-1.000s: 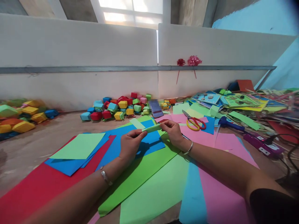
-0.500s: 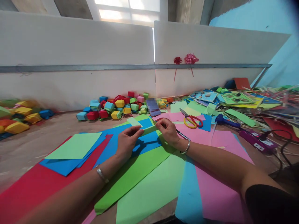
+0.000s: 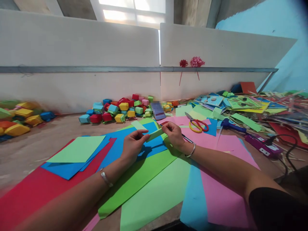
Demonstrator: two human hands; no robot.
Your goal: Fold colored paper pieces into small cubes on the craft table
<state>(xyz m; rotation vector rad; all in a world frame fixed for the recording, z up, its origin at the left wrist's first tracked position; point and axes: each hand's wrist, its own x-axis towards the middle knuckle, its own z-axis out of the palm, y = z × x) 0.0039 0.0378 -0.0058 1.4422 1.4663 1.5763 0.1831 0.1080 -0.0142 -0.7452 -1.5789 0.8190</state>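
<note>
A narrow green paper strip [image 3: 154, 135] is stretched between my two hands, above the blue sheet [image 3: 125, 138]. My left hand [image 3: 134, 144] pinches its left end between thumb and fingers. At the other end, my right hand [image 3: 173, 136] has the strip's tip in a pinch. Under my hands lie a bright green sheet [image 3: 134, 184] and a pale green sheet [image 3: 158, 192]. A small pale green piece of paper [image 3: 139, 125] rests just beyond my left fingers. The pen [image 3: 187, 138] beside my right wrist is partly hidden.
Red-and-yellow scissors [image 3: 198, 124] lie on pink paper [image 3: 223, 179]. Farther right are a blue glue gun [image 3: 232, 125] and a purple power strip [image 3: 262, 146]. Folded paper blocks [image 3: 120, 107] and a phone [image 3: 158, 111] lie near the white board [image 3: 79, 45]. Stacked squares [image 3: 78, 150] are at left.
The strip now slants slightly more, and its broad face shows more. Both hands keep their pinch and have shifted slightly to the right in the view.
</note>
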